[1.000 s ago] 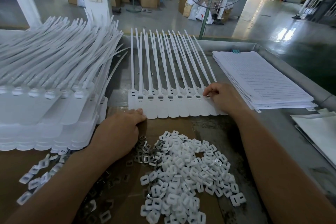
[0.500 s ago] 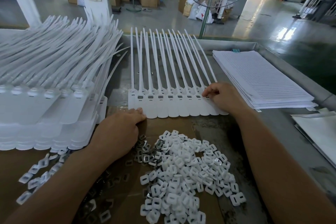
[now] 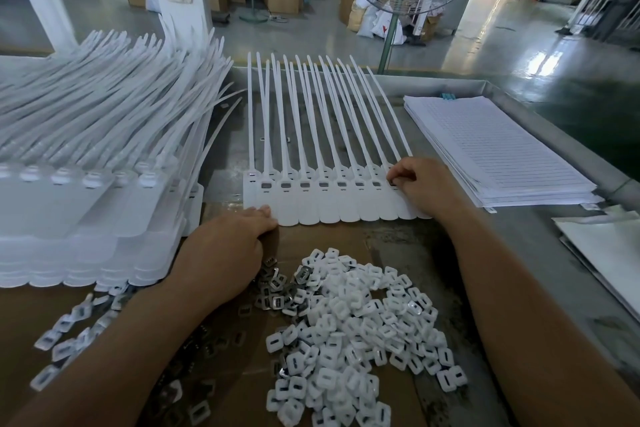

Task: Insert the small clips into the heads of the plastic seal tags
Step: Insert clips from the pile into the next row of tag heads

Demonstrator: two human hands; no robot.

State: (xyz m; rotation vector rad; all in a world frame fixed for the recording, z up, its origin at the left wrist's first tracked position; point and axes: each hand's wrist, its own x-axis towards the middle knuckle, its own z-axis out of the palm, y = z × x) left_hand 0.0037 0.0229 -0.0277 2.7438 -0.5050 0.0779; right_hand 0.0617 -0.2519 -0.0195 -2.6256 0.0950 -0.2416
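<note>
A row of white plastic seal tags [image 3: 332, 194] lies flat on the bench, tails pointing away, heads in a line with small metal clips showing in most of them. My right hand [image 3: 420, 184] rests on the rightmost heads, fingertips pinched together on something small and dark that looks like a clip. My left hand [image 3: 225, 253] lies palm down, fingers pressing the near left corner of the row. A heap of white plastic clip caps [image 3: 353, 333] and a few loose metal clips [image 3: 277, 291] sit on cardboard in front of me.
A tall stack of finished seal tags [image 3: 90, 184] fills the left side. A pile of lined white sheets [image 3: 495, 152] lies at the right, more sheets [image 3: 609, 246] nearer. The bench has a raised metal rim [image 3: 561, 135]. A fan stands beyond it.
My right hand has shifted very slightly on the rightmost tag heads. My left hand and the tags have stayed put.
</note>
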